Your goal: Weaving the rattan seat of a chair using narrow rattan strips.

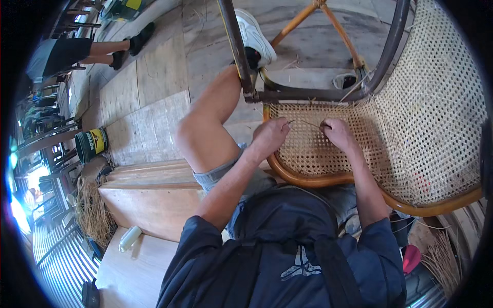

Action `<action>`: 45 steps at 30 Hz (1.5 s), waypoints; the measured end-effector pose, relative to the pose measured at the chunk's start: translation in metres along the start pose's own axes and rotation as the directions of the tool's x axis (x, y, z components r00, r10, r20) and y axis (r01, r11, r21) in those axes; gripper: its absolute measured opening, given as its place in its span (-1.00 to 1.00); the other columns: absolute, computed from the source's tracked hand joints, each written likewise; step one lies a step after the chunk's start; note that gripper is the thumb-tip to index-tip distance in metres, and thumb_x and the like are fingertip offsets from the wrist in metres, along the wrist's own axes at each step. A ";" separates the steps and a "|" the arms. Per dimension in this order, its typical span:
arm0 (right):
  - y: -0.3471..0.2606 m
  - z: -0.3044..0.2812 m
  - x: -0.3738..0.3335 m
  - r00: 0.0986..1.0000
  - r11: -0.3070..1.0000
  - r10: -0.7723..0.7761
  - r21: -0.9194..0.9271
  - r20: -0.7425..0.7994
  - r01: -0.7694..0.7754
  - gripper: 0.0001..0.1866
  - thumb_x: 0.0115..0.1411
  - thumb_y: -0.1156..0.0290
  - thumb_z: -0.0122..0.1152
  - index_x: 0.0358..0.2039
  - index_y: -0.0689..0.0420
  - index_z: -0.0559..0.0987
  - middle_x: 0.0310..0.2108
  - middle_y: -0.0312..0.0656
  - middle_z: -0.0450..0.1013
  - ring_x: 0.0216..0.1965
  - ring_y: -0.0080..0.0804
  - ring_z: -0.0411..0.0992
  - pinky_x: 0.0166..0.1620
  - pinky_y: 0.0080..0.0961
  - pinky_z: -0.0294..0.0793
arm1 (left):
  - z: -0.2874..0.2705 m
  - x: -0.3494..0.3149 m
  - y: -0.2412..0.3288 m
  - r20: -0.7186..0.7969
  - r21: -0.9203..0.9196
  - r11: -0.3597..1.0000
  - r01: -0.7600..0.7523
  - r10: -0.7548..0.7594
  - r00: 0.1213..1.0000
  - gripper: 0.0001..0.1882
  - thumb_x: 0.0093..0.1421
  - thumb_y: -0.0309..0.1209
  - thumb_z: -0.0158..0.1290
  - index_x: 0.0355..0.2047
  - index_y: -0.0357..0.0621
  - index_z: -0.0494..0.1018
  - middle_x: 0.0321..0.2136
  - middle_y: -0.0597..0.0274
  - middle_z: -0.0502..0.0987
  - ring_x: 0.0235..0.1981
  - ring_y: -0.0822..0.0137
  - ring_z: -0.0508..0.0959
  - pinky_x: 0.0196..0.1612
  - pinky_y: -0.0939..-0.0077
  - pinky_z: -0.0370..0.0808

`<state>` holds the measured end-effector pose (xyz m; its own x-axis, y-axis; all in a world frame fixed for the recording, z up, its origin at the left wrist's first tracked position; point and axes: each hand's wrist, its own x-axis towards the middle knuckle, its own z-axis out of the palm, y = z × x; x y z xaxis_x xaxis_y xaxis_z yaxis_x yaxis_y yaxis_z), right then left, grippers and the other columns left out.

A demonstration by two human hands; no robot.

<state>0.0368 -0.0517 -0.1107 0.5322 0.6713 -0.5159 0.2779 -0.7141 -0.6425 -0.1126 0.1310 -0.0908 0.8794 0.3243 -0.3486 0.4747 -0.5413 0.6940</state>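
Across my lap lies a chair with a woven cane seat (313,156), a cane backrest (436,92) and an orange-brown rattan rim (298,178). Over the seat, a thin cane strand (306,122) stretches between my two hands. My left hand (270,136) is closed in a pinch on its left end, close to the seat's left edge. The other end runs into the closed fingers of my right hand (339,134), which is above the middle of the weave. A dark frame bar (318,95) crosses just beyond both hands.
Bundles of loose strands lie at left (92,208) and lower right (442,262). A pale green bottle (130,238) rests on a wooden board (136,277). Further left stands a dark green bucket (92,144). Another person's legs (105,50) show at upper left.
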 end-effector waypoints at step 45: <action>-0.004 -0.010 0.018 0.959 0.987 0.011 -0.155 0.285 0.035 -0.77 0.00 0.31 0.12 -0.43 0.23 0.56 -0.54 0.03 0.46 -0.48 -0.12 0.46 -0.36 -0.29 0.38 | 0.031 0.051 0.026 0.564 0.398 0.906 -0.145 -0.117 0.817 -0.74 -0.08 -0.47 -0.09 -0.41 -0.33 0.51 -0.42 -0.16 0.52 -0.34 0.00 0.55 -0.25 0.22 0.46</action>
<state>0.0530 -0.0390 -0.1121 0.2854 0.6922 -0.6629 0.4168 -0.7125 -0.5645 -0.0538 0.1096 -0.1101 0.6835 -0.1089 -0.7218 0.3174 -0.8461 0.4282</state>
